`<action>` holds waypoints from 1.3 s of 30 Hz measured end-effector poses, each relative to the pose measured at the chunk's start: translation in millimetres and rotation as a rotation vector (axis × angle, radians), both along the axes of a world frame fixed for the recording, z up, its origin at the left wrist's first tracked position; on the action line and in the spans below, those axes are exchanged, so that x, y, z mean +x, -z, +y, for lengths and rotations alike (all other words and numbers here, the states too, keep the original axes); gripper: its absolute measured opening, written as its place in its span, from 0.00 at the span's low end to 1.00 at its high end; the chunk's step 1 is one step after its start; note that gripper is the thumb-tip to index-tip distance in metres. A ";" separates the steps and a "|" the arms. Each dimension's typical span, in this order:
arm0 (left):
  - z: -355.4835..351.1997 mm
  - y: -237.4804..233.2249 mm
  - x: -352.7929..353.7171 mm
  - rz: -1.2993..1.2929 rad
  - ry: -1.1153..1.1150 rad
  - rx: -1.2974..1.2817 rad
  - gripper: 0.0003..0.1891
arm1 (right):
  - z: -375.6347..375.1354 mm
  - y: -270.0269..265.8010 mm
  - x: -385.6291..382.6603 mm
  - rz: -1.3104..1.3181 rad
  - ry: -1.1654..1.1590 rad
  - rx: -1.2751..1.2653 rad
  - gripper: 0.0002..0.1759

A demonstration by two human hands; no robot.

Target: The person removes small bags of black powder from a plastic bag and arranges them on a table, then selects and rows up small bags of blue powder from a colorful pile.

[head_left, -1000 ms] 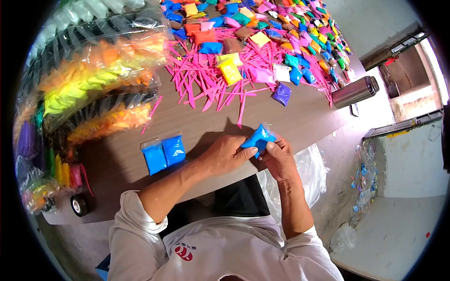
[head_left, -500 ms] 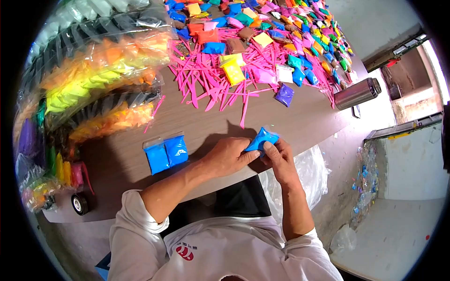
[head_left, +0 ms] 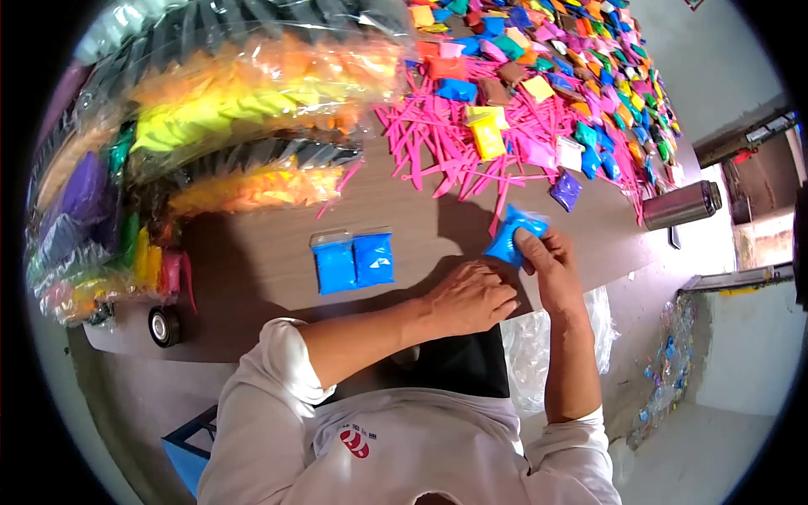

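Observation:
In the head view my right hand (head_left: 551, 265) pinches a small blue clay packet (head_left: 515, 236) by its lower right side, thumb on top, just above the table. My left hand (head_left: 471, 299) is beside it, lower and to the left, apart from the packet. Its fingers are curled and closed; whatever they hold, if anything, is hidden. Left of the hands, two more blue packets lie flat side by side, a left one (head_left: 336, 268) and a right one (head_left: 373, 259).
Pink plastic sticks (head_left: 433, 151) and many coloured packets (head_left: 589, 50) cover the table's far side. Bulky clear bags (head_left: 252, 109) of coloured packets are piled at left. A tape roll (head_left: 164, 326) sits at front left, a metal flask (head_left: 682, 204) at right. Clear plastic (head_left: 526, 362) hangs below the edge.
My left hand has come off the blue packet and dropped lower. My right hand keeps the packet, now raised slightly away from me. The whole view has shifted, moving the scene rightward.

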State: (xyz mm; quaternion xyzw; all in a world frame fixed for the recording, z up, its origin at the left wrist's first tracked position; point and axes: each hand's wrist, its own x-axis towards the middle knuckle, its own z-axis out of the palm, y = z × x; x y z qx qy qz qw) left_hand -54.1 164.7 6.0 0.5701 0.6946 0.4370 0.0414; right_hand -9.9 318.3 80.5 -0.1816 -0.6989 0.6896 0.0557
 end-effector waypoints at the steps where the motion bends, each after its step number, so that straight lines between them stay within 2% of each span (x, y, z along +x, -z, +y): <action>1: 0.1 0.8 1.6 0.001 -0.010 -0.004 0.08 | -9.4 -5.1 -7.2 -0.044 -0.101 0.067 0.08; 3: 2.3 6.1 6.8 -0.014 -0.015 -0.134 0.11 | -25.2 -5.5 -20.8 -0.087 -0.207 0.136 0.08; 4: 4.0 8.9 7.3 -0.013 -0.039 -0.021 0.13 | -32.4 -3.2 -27.5 -0.097 -0.269 0.125 0.08; 6: 5.8 13.7 8.0 -0.032 -0.048 0.023 0.13 | -41.1 -5.0 -39.3 -0.129 -0.386 0.097 0.09; 7: 7.7 15.9 8.7 -0.054 -0.053 0.067 0.14 | -42.3 -7.1 -41.7 -0.130 -0.385 0.105 0.09; 9: 5.2 12.8 4.9 -0.069 -0.061 0.051 0.15 | -42.6 -11.0 -45.2 -0.157 -0.405 -0.047 0.07; 11: 1.2 6.3 -0.1 -0.241 -0.030 -0.018 0.15 | -39.9 -10.0 -43.8 -0.118 -0.365 -0.073 0.06; 12: -1.3 1.0 -3.8 -0.327 0.030 0.000 0.12 | -35.8 -8.6 -41.3 -0.073 -0.325 -0.110 0.05; 15: -6.7 -15.8 -13.6 -0.358 0.084 -0.071 0.11 | -16.0 -4.6 -29.7 -0.060 -0.265 -0.105 0.06; 16: -4.4 -9.4 -12.2 -0.555 0.110 -0.086 0.13 | -10.4 -6.0 -25.0 -0.064 -0.251 -0.091 0.06; 17: -6.9 -15.6 -12.9 -0.557 0.126 -0.076 0.13 | -5.4 -7.8 -20.3 -0.025 -0.247 -0.087 0.05; 19: -15.0 -34.2 -16.7 -0.756 0.072 -0.058 0.15 | 3.9 -7.9 -11.0 0.012 -0.234 -0.073 0.06; 20: -11.7 -27.2 -16.7 -0.731 0.065 0.026 0.19 | 8.1 -5.0 -6.4 -0.006 -0.228 -0.136 0.07; 22: -8.3 -17.8 -16.6 -0.708 0.054 0.016 0.20 | 15.0 6.8 1.2 0.011 -0.235 -0.249 0.11; 25: -9.0 -14.9 -16.1 -0.686 0.035 -0.018 0.21 | 12.3 9.1 5.7 0.045 -0.195 -0.252 0.15; 30: -12.1 -21.8 -16.6 -0.669 0.044 -0.141 0.22 | 16.0 11.6 11.0 0.056 -0.240 -0.188 0.12; 34: -10.1 -19.5 -14.1 -0.631 0.040 -0.083 0.23 | 19.2 19.8 8.4 0.115 -0.298 -0.098 0.10; 38: -10.1 -16.5 -17.3 -0.683 0.058 -0.100 0.24 | 13.7 20.0 9.1 0.089 -0.230 -0.106 0.11; 39: -9.8 -15.5 -19.3 -0.725 0.068 -0.124 0.25 | 6.5 8.4 9.5 0.061 -0.185 -0.239 0.12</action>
